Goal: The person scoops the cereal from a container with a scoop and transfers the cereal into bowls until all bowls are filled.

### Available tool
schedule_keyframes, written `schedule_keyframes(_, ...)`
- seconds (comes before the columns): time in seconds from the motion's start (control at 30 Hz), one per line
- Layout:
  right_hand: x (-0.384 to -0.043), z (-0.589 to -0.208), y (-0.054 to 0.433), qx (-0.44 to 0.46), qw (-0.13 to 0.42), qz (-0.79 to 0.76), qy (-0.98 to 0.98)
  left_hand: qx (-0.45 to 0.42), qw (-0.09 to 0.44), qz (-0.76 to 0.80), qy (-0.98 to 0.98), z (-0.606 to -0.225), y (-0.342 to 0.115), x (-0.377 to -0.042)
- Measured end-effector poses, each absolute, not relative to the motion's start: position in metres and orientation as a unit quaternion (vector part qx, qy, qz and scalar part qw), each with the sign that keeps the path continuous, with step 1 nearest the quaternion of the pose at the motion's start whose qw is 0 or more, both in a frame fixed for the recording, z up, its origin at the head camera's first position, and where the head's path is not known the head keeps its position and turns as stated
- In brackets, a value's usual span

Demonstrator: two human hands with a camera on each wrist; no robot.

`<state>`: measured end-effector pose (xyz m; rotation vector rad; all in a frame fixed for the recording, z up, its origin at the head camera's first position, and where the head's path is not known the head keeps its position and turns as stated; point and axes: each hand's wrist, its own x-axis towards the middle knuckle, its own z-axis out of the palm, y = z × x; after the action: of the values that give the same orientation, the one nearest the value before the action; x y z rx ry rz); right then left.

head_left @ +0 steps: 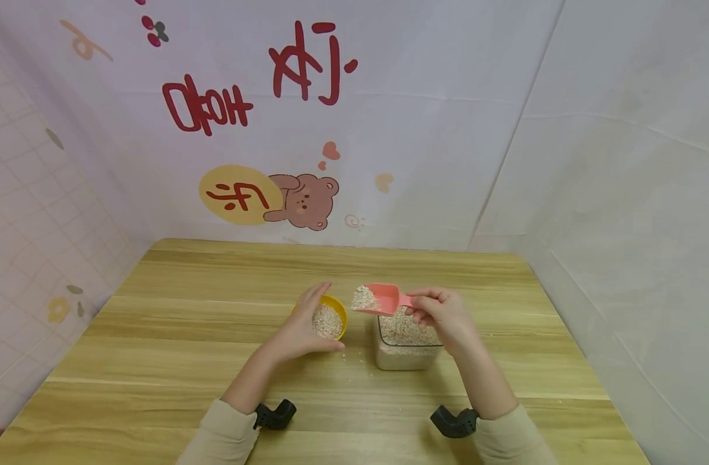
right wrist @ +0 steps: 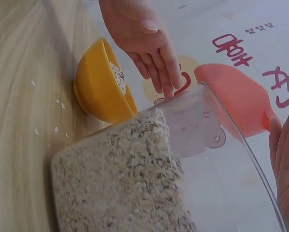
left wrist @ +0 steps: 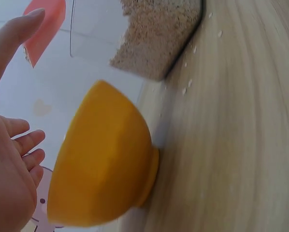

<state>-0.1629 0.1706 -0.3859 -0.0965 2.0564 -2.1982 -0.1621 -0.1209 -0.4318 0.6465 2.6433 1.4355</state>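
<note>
My right hand (head_left: 445,316) pinches the handle of a pink scoop (head_left: 387,298), which carries a heap of oats (head_left: 363,298) at its front end. The scoop is raised over the left rim of a clear square container (head_left: 407,359) holding many oats (right wrist: 120,179). To the left stands a yellow bowl (left wrist: 103,159), upright on the table, with oats (head_left: 328,321) inside. My left hand (head_left: 299,329) hovers over the bowl's near left side, thumb and fingers spread apart. In the wrist views it appears apart from the bowl (right wrist: 98,82), gripping nothing.
Loose oat flakes (left wrist: 184,90) lie scattered on the wooden table (head_left: 157,361) between bowl and container. A printed white cloth (head_left: 418,129) hangs behind the table's far edge, with more cloth at both sides. Black wrist mounts (head_left: 276,414) sit at both sleeves.
</note>
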Motion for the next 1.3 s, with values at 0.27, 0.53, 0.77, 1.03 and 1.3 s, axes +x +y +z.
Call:
schedule_keyframes(0.27,-0.17,-0.39,0.157,-0.042,0.078,-0.726,0.682,0.196,0.025,0.468,0.861,-0.438,-0.137,-0.161)
schedule_keyframes(0.53,-0.172,-0.391,0.143,-0.043,0.096,-0.717,0.689,0.185,0.026,0.456,0.87,-0.449,-0.151,-0.162)
schedule_keyframes(0.77,-0.175,-0.392,0.134,-0.038,0.094,-0.712,0.695,0.187,0.024,0.449,0.874,-0.458,-0.159,-0.165)
schedule_keyframes(1.03,-0.178,-0.393,0.128,-0.027,0.099,-0.685,0.722,0.18,0.044,0.449,0.874,-0.466,-0.164,-0.168)
schedule_keyframes(1.3,-0.184,-0.391,0.123,-0.042,0.124,-0.671,0.73,0.176,0.056,0.448,0.875,-0.471,-0.165,-0.17)
